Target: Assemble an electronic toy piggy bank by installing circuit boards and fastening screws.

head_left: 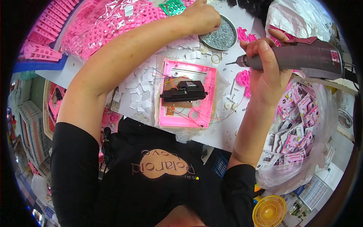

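Note:
A pink plastic housing [187, 94] lies open on the white bench, with a black mechanism [184, 92] and thin wires inside it. My left hand [202, 17] reaches far forward, fingers pinched down into a round metal dish of small screws [223, 32]. My right hand [266, 73] holds a grey electric screwdriver [302, 56], its bit pointing left above the bench, to the right of the housing.
Clear bags of pink plastic parts [106, 22] lie at the back left. Small white paper squares [140, 87] litter the bench. A bag of pink-and-white packaged items [298, 125] sits at the right. A yellow fan [269, 211] is at the lower right.

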`<action>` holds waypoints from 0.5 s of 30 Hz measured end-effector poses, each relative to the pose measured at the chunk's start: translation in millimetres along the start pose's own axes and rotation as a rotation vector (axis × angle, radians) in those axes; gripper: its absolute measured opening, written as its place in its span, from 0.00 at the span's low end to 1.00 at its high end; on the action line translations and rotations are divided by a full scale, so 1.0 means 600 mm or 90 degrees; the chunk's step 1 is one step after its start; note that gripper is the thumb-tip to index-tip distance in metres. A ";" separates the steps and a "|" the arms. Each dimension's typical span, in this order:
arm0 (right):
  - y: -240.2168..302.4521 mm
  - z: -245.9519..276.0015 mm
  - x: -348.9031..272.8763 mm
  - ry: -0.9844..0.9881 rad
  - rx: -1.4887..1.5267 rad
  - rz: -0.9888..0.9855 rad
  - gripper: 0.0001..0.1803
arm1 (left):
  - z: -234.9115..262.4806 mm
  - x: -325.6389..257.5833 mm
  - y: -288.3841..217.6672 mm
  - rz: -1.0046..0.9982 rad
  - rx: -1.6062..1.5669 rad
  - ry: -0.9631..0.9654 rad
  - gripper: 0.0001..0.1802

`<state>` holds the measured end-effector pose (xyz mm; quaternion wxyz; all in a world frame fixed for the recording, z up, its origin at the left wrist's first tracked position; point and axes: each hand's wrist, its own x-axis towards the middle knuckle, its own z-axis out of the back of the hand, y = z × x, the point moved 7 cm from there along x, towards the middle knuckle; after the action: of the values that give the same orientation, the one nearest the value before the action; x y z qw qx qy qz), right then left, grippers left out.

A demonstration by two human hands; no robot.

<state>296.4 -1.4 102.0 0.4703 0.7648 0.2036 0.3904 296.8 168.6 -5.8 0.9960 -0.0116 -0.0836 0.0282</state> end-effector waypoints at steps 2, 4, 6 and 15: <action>0.003 0.002 -0.002 0.001 -0.006 0.009 0.21 | 0.003 -0.012 -0.003 -0.043 -0.028 -0.096 0.09; 0.003 0.000 -0.003 -0.003 -0.005 0.004 0.21 | 0.004 -0.024 -0.005 -0.064 -0.052 -0.153 0.09; 0.000 -0.003 -0.003 -0.002 -0.001 0.000 0.21 | 0.003 -0.034 -0.003 -0.064 -0.073 -0.171 0.09; 0.063 -0.052 -0.078 0.083 0.171 0.010 0.21 | 0.145 -0.263 -0.147 -0.167 -0.273 -0.137 0.08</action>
<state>240.7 -33.5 123.9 0.3464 0.7956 0.2777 0.4121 131.9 73.1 56.1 0.9513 -0.2084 -0.1940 -0.1184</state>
